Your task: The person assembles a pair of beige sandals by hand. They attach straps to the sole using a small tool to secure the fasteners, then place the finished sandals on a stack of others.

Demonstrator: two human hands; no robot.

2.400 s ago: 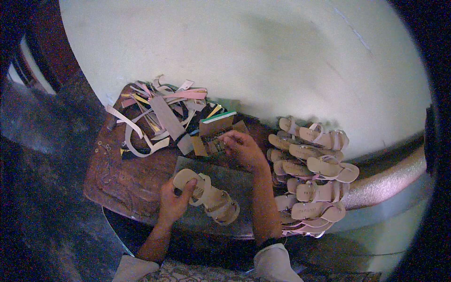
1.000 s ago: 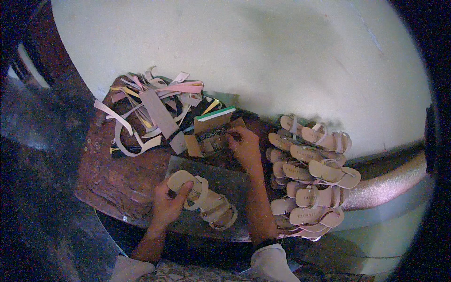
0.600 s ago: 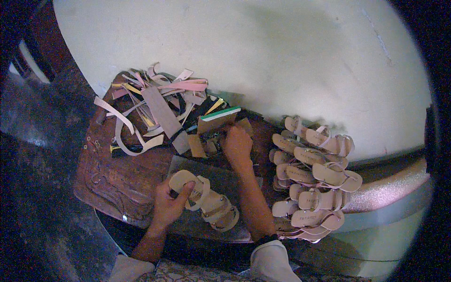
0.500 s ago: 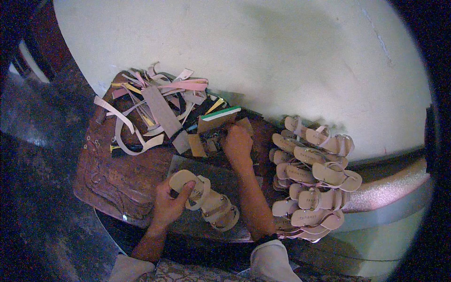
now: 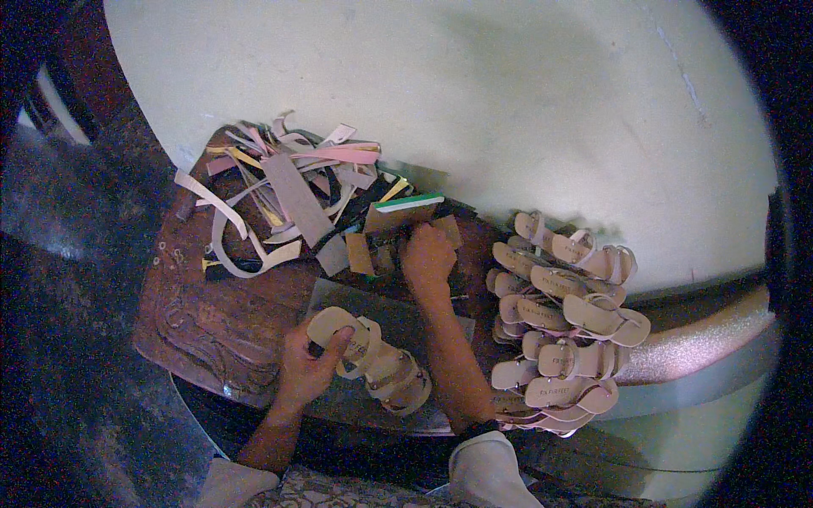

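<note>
A tan strappy sandal [image 5: 392, 372] is in my left hand [image 5: 306, 362], which grips it by the heel end with the thumb on top of the insole. Its straps carry small studs. Under it lies a dark flat board [image 5: 381, 306]. My right hand [image 5: 428, 256] reaches into a small open cardboard box [image 5: 359, 253], fingers bent down inside. The fingertips and whatever they touch are hidden in there.
To the right stands a heap of finished-looking tan sandals [image 5: 563, 322]. Leather strips and offcuts [image 5: 292, 190] in pink, grey, cream and yellow pile up at the far left. All rest on a carved brown wooden table [image 5: 182, 313] against a pale wall [image 5: 508, 93].
My right hand stays in the box with its fingers slightly shifted. The left hand keeps the sandal in nearly the same place. The whole view has moved a little.
</note>
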